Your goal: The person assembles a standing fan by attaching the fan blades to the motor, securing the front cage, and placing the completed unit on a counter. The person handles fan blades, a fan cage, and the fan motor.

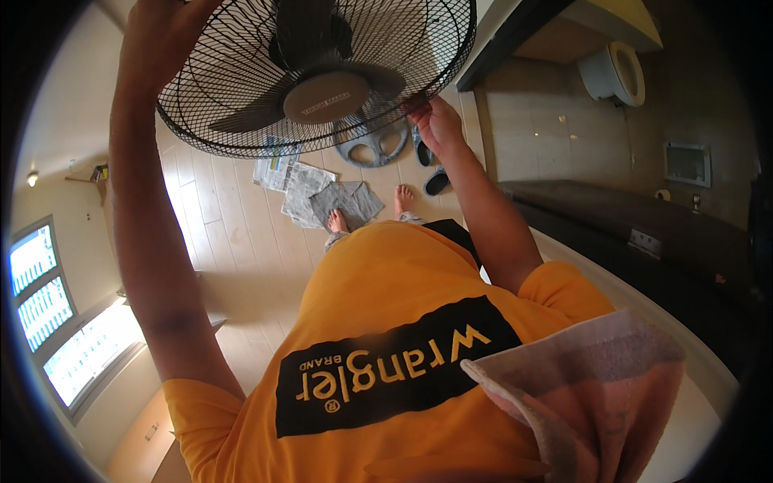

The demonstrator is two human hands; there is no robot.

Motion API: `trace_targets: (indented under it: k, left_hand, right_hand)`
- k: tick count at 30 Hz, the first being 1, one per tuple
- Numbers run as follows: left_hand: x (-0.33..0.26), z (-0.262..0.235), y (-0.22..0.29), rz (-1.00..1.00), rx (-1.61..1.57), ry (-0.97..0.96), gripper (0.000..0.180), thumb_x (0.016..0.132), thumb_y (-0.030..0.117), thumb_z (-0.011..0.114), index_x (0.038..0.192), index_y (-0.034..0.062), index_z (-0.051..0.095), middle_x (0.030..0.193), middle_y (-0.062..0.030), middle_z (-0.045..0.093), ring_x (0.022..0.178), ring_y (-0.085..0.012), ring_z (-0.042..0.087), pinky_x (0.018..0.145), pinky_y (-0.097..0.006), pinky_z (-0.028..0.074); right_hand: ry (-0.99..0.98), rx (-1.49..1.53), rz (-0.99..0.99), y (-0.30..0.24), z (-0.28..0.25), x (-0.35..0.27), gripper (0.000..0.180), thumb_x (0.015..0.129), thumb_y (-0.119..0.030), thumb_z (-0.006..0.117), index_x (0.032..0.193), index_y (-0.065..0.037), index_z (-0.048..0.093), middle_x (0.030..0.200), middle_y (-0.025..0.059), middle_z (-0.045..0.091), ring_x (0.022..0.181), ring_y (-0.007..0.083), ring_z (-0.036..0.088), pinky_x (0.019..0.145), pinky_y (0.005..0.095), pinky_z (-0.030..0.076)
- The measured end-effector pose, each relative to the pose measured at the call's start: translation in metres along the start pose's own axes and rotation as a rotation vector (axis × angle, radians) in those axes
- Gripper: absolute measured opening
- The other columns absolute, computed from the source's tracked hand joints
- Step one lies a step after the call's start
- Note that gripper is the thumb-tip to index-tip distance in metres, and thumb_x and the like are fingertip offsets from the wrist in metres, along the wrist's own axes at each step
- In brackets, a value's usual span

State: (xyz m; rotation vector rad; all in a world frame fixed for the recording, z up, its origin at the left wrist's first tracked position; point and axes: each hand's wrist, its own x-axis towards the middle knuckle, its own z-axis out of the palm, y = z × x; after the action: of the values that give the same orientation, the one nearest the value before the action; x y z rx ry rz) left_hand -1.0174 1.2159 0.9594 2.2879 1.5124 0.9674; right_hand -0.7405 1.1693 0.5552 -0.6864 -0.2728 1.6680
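Observation:
A black electric fan (326,97) fills the top of the view, its round wire guard facing me. Three dark blades and a grey hub cap show through the mesh. My left hand (165,36) is closed at the guard's upper left, its fingertips partly cut off by the picture's top edge. Lower down on the other side, my right hand (435,125) pinches the guard's rim with bent fingers. Below the guard, a grey round base with cut-out openings (372,149) stands on the floor, partly hidden by the fan.
Newspaper sheets (302,189) and a grey cloth (350,201) lie on the tiled floor by my bare feet. Dark slippers (436,182) sit to their right. Beyond a doorway at right is a toilet (616,74). A towel (596,386) hangs over my shoulder. Windows (44,302) are at left.

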Motion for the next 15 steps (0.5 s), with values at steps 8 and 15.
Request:
trace_targets:
  k: [8,15]
  left_hand:
    - [0.002,0.025,0.027,0.107,0.309,0.021,0.100,0.062,0.070,0.090,0.126,-0.0034,0.063,0.112,-0.0195,0.070,0.103,-0.0298,0.068,0.091,-0.045,0.056]
    - [0.010,-0.006,-0.023,0.043,0.383,-0.102,0.086,0.077,0.059,0.085,0.141,0.0091,0.058,0.132,-0.0147,0.067,0.120,-0.0321,0.066,0.099,-0.047,0.054]
  right_hand:
    - [0.302,0.172,-0.110,0.022,0.009,0.020,0.023,0.111,-0.020,0.047,0.116,-0.002,0.062,0.109,0.0092,0.068,0.098,0.0237,0.066,0.094,0.0403,0.057]
    - [0.070,0.147,-0.119,0.030,0.022,-0.001,0.019,0.108,-0.023,0.057,0.114,-0.007,0.063,0.109,0.0048,0.066,0.099,0.0180,0.063,0.091,0.0364,0.051]
